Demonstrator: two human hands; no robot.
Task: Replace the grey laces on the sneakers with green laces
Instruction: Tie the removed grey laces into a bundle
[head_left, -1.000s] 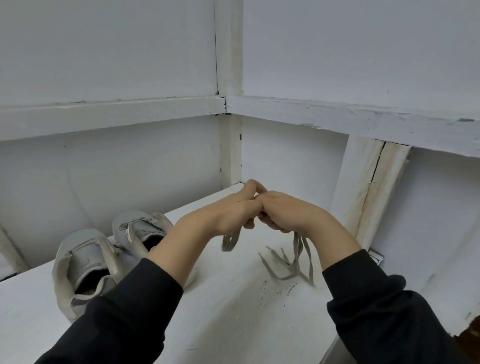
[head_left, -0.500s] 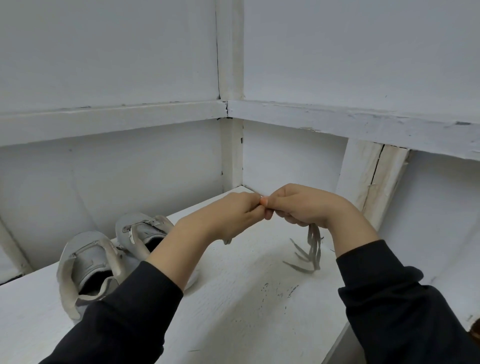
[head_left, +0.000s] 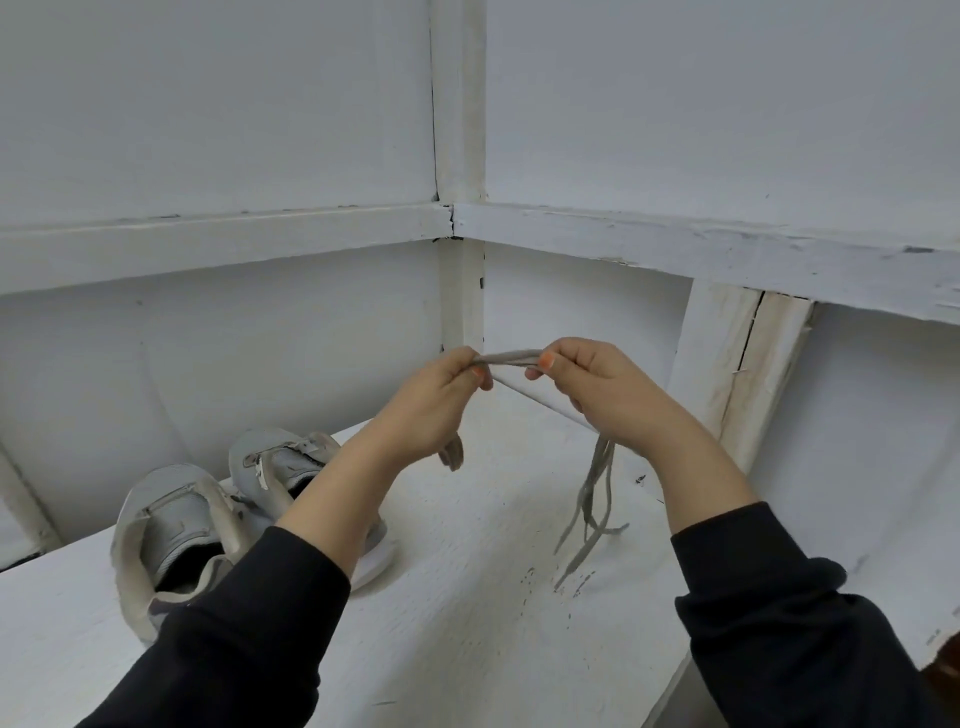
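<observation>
Above the white shelf (head_left: 467, 649), your left hand (head_left: 431, 410) and right hand (head_left: 597, 395) each pinch the bunched grey laces (head_left: 511, 358) stretched between them, loose ends dangling at five o'clock. At eight o'clock, the sneakers (head_left: 171, 530) sit side by side.

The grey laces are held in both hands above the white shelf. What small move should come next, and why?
Probably lay the grey laces down on the white shelf, away from the sneakers. Both the left hand and the right hand pinch the bunch, its ends hang loose, and the sneakers look already unlaced; no green laces are in view, so both hands should be freed.
</observation>
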